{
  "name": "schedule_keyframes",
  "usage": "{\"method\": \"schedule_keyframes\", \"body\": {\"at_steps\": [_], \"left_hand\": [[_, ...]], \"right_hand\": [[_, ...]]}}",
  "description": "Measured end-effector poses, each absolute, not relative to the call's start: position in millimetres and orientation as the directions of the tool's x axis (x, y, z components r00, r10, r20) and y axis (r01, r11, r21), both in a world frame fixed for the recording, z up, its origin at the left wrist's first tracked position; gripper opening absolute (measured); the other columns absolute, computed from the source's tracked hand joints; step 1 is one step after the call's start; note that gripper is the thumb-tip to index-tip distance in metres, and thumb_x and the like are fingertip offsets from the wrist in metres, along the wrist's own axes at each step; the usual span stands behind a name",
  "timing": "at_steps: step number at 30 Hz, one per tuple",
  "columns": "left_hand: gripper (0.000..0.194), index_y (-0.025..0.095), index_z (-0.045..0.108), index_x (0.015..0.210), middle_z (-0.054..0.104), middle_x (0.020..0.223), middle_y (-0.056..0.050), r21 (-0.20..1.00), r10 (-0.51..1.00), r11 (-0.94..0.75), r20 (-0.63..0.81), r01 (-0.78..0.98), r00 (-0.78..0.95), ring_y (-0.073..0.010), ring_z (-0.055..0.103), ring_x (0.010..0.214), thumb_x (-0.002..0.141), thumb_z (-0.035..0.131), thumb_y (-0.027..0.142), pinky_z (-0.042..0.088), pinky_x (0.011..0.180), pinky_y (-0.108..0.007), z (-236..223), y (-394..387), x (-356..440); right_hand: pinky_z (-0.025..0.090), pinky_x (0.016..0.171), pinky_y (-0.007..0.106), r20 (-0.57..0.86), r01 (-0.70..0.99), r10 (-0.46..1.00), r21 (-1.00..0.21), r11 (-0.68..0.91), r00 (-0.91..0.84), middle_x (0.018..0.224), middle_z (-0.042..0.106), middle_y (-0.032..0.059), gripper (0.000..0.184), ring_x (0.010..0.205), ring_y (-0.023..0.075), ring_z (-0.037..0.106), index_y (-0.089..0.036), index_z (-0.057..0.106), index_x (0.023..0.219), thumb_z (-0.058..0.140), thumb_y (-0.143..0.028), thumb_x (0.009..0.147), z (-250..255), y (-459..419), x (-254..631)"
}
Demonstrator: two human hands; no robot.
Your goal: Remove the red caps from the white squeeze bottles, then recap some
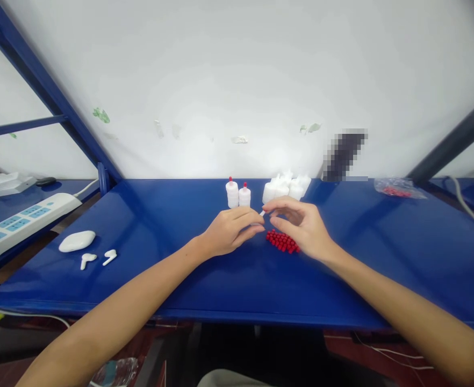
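My left hand (235,228) is closed around a small white squeeze bottle, mostly hidden by the fingers; its narrow white nozzle (262,213) pokes out to the right. At that nozzle's tip, my right hand (299,223) pinches a small red cap (265,210) between thumb and finger. Whether the cap is seated cannot be made out. Below the right hand lies a pile of red caps (281,241) on the blue table (229,287). Behind the left hand stand two white bottles (232,194) with red caps on. Several uncapped white bottles (282,186) cluster behind the right hand.
A white earbud case (77,241) and two earbuds (110,257) lie at the left. A power strip (27,220) is beyond the table's left edge. At the back right rests a clear bag (399,189) with red pieces inside. A white wall (221,80) rises behind.
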State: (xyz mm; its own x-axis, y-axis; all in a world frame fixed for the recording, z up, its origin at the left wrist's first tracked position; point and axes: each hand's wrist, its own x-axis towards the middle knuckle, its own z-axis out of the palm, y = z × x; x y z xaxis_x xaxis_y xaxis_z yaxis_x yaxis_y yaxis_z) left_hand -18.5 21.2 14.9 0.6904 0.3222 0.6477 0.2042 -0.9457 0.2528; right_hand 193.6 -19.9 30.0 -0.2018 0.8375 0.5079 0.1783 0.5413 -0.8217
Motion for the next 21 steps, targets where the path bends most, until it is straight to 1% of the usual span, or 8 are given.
{"method": "schedule_keyframes", "body": {"at_steps": [2,5,9,11,13,16,19,21], "left_hand": [[0.016,0.017,0.062,0.105,0.071,0.1,-0.008,0.226,0.291,-0.956,0.674,0.185,0.679,-0.0177,0.067,0.094,0.099,0.05,0.026,0.052,0.084,-0.029,13.1,21.9,-17.6],[0.014,0.016,0.062,0.104,0.071,0.098,-0.008,0.205,0.257,-0.966,0.708,0.157,0.658,-0.0174,0.067,0.091,0.098,0.052,0.024,0.053,0.082,-0.029,10.7,23.1,-16.9],[0.013,0.017,0.062,0.104,0.071,0.099,-0.008,0.239,0.281,-0.959,0.705,0.156,0.651,-0.0173,0.067,0.093,0.098,0.053,0.024,0.053,0.083,-0.028,8.9,22.3,-16.1],[0.014,0.018,0.06,0.107,0.071,0.1,-0.007,0.322,0.352,-0.932,0.695,0.167,0.626,-0.0164,0.068,0.092,0.098,0.054,0.026,0.054,0.082,-0.027,7.8,20.4,-14.4],[0.019,0.019,0.055,0.114,0.071,0.099,-0.005,0.448,0.456,-0.878,0.676,0.168,0.579,-0.0152,0.069,0.088,0.097,0.055,0.029,0.053,0.079,-0.026,6.7,17.8,-11.6],[0.027,0.02,0.048,0.118,0.072,0.093,-0.003,0.608,0.586,-0.78,0.626,0.15,0.515,-0.0146,0.07,0.083,0.096,0.057,0.033,0.052,0.076,-0.025,5.8,13.3,-6.3],[0.029,0.021,0.046,0.117,0.073,0.089,-0.002,0.691,0.644,-0.713,0.574,0.123,0.507,-0.0144,0.071,0.079,0.095,0.059,0.034,0.052,0.074,-0.024,5.9,9.7,-2.3],[0.03,0.021,0.047,0.117,0.073,0.09,-0.002,0.729,0.658,-0.678,0.541,0.099,0.524,-0.0145,0.071,0.077,0.094,0.061,0.034,0.052,0.071,-0.024,6.0,8.0,-1.0]], "right_hand": [[0.055,0.084,0.036,0.526,0.163,0.827,-0.814,0.558,-0.2,0.101,0.07,0.0059,0.016,0.092,0.0196,0.066,-0.021,0.071,0.098,0.067,-0.022,0.082,28.8,-20.9,192.1],[0.055,0.084,0.036,0.575,0.184,0.793,-0.773,0.607,-0.201,0.101,0.069,0.0056,0.017,0.092,0.0191,0.066,-0.021,0.07,0.099,0.066,-0.019,0.083,26.1,-21.0,191.6],[0.055,0.085,0.037,0.622,0.283,0.735,-0.678,0.679,-0.271,0.103,0.069,0.005,0.023,0.095,0.0203,0.066,-0.023,0.068,0.104,0.063,-0.015,0.083,24.5,-22.1,192.1],[0.055,0.086,0.038,0.651,0.357,0.689,-0.591,0.724,-0.32,0.105,0.068,0.0053,0.03,0.096,0.0214,0.065,-0.023,0.065,0.109,0.064,-0.015,0.081,24.0,-23.4,191.4],[0.056,0.086,0.038,0.689,0.436,0.633,-0.478,0.763,-0.354,0.108,0.067,0.0062,0.039,0.098,0.0224,0.065,-0.023,0.06,0.117,0.065,-0.016,0.079,22.8,-24.2,189.7],[0.057,0.083,0.037,0.733,0.548,0.574,-0.33,0.769,-0.364,0.11,0.068,0.0078,0.048,0.096,0.0222,0.067,-0.023,0.053,0.126,0.063,-0.017,0.08,19.5,-24.0,186.6],[0.057,0.08,0.036,0.753,0.63,0.557,-0.251,0.735,-0.35,0.108,0.069,0.0092,0.05,0.094,0.0226,0.068,-0.021,0.048,0.129,0.06,-0.015,0.081,15.8,-23.0,184.7],[0.057,0.078,0.036,0.757,0.657,0.552,-0.222,0.72,-0.35,0.106,0.069,0.0095,0.049,0.092,0.0235,0.069,-0.02,0.047,0.128,0.059,-0.015,0.081,13.9,-22.6,184.5]]}}
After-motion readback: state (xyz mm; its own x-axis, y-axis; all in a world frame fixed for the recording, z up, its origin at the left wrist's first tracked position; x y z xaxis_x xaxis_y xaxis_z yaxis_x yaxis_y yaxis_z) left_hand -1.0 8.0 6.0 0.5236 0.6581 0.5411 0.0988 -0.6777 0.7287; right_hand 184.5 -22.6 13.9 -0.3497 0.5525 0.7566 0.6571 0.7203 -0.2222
